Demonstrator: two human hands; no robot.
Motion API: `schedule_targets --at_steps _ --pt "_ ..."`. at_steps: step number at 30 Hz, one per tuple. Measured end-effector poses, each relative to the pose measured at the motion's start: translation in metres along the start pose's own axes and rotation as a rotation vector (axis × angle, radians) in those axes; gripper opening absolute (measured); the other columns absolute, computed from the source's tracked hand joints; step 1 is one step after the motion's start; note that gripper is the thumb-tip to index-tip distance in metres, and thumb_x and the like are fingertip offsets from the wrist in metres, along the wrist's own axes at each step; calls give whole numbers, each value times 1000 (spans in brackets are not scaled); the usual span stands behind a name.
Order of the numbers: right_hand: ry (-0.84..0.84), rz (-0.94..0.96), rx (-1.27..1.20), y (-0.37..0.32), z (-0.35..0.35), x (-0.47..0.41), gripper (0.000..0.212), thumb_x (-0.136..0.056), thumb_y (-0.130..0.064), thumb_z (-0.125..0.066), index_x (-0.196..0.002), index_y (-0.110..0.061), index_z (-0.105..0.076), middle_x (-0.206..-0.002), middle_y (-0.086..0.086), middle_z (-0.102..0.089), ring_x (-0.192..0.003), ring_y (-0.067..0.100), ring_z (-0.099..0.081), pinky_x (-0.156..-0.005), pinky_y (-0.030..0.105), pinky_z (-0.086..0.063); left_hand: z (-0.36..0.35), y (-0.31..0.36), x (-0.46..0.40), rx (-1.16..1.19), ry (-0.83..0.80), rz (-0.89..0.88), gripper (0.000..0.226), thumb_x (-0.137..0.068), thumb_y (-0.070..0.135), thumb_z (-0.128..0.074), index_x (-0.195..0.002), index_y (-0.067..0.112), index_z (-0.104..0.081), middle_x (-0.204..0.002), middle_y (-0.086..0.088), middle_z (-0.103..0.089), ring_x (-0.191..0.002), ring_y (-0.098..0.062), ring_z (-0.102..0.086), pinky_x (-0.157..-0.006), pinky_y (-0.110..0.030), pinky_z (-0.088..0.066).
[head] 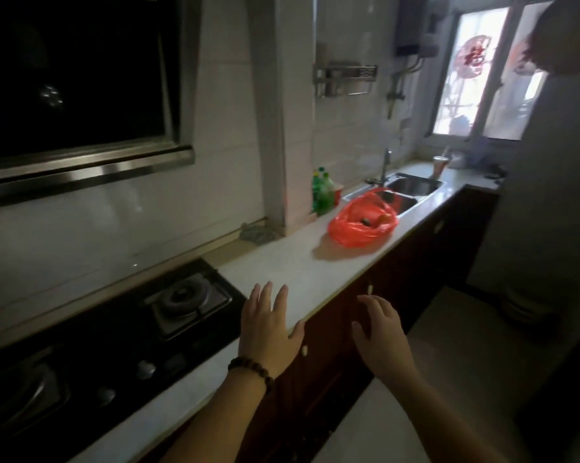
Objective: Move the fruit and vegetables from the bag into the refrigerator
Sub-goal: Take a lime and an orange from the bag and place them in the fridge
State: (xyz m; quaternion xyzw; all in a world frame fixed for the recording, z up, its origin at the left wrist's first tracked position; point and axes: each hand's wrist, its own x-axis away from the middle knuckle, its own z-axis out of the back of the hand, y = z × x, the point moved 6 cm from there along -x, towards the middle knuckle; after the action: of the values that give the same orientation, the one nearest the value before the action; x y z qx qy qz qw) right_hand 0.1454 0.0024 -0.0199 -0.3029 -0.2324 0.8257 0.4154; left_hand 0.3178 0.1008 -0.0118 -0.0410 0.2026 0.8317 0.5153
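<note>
Hovering at the counter edge [318, 307], both hands' fingers [275, 300] released, bag [362, 225] well apart.

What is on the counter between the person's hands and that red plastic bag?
In the head view, only bare white countertop lies between the left hand, the right hand and the red plastic bag.

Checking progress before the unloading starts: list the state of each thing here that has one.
red bag: on the counter by the sink, mouth open, produce inside
left hand: open, empty
right hand: open, empty
gas burner: no flame seen
faucet: no water visible
</note>
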Motion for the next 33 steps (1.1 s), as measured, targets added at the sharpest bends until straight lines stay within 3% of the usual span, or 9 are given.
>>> schedule_targets --at_steps 9,18,33 --pt "74 -193 31 125 73 -56 48 -90 -21 -57 -136 -21 -41 -143 -1 -36 -129 17 -39 -101 29 -40 -67 105 -91 20 -33 -114 68 -91 53 -41 -148 23 -18 -156 -6 -17 -145 -24 -5 -118 -40 -15" --pt "46 -242 35 209 68 -127 45 -91 -24 -55 -134 -22 -42 -141 -4 -36 -125 13 -41 -98 24 -40 -149 155 -183 75 -132 -154 67 -91 53 -41 -147 24 -19 -156 -5 -16 -145 -23 -5 -118 -40 -13" --pt "15 -188 73 293 49 -430 47 -90 -20 -58 -135 -17 -44 -139 2 -40 -123 16 -44 -95 24 -41 -256 149 -457 152 -164 -82 68 -90 50 -44 -147 21 -20 -153 -8 -23 -143 -25 -11 -116 -43 -19"
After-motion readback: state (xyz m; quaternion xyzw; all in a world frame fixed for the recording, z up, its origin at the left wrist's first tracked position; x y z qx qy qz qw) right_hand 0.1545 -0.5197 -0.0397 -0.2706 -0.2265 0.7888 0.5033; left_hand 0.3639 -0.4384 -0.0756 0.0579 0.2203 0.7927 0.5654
